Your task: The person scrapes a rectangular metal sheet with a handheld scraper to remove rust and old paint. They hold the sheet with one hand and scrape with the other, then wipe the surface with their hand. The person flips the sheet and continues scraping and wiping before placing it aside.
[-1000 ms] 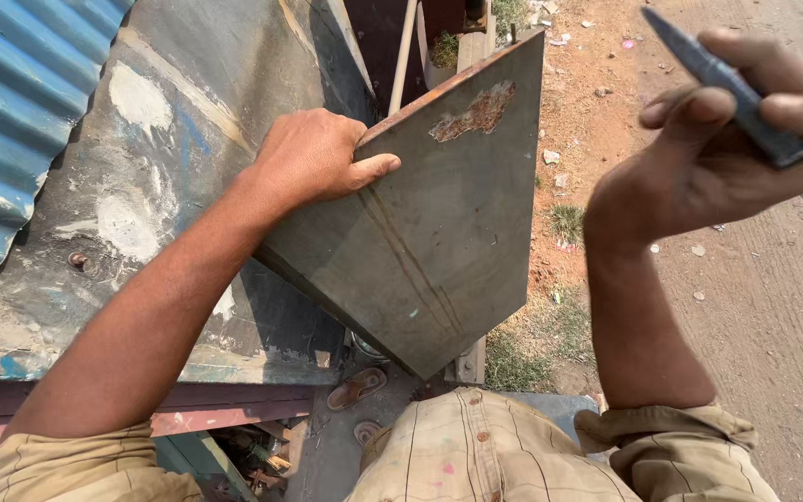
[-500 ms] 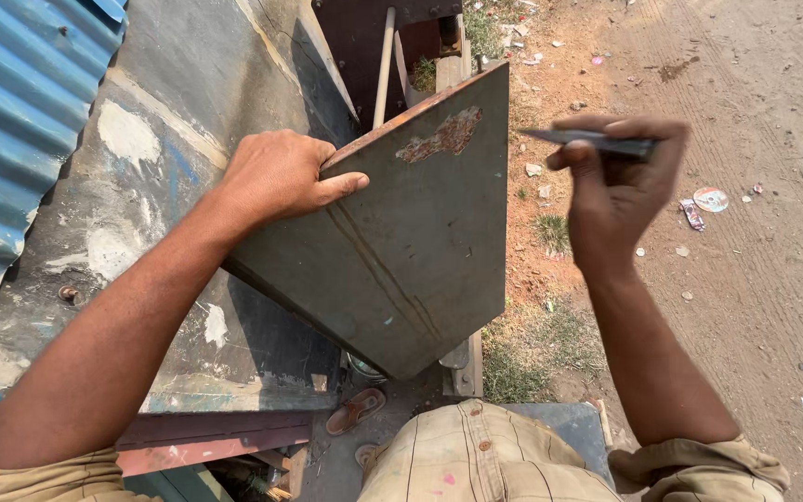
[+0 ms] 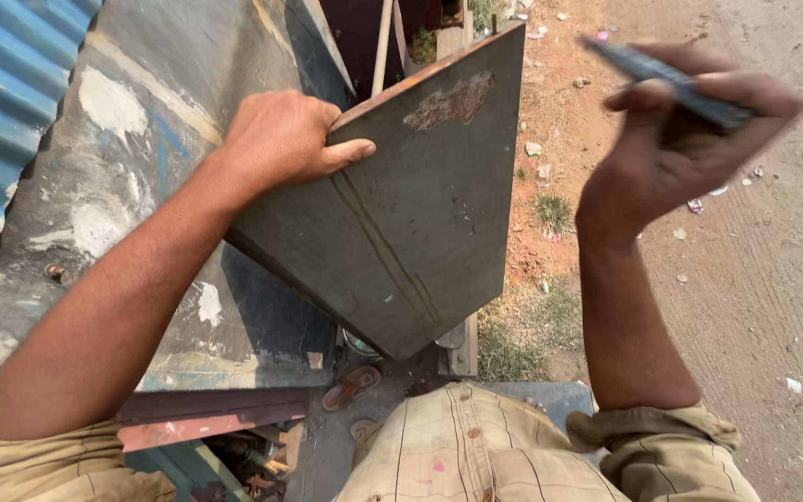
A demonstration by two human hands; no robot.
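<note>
The left hand (image 3: 281,139) grips the upper left edge of a grey metal plate (image 3: 401,214), thumb across its face, holding it tilted above the painted table (image 3: 132,139). The right hand (image 3: 671,149), raised beside the plate, is closed on a thin, blurred tool (image 3: 671,84), perhaps a scriber.

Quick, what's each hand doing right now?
Left hand: closed over the upper edge of the grey metal sheet, holding it.
Right hand: raised, fingers shut on a thin dark tool.
</note>
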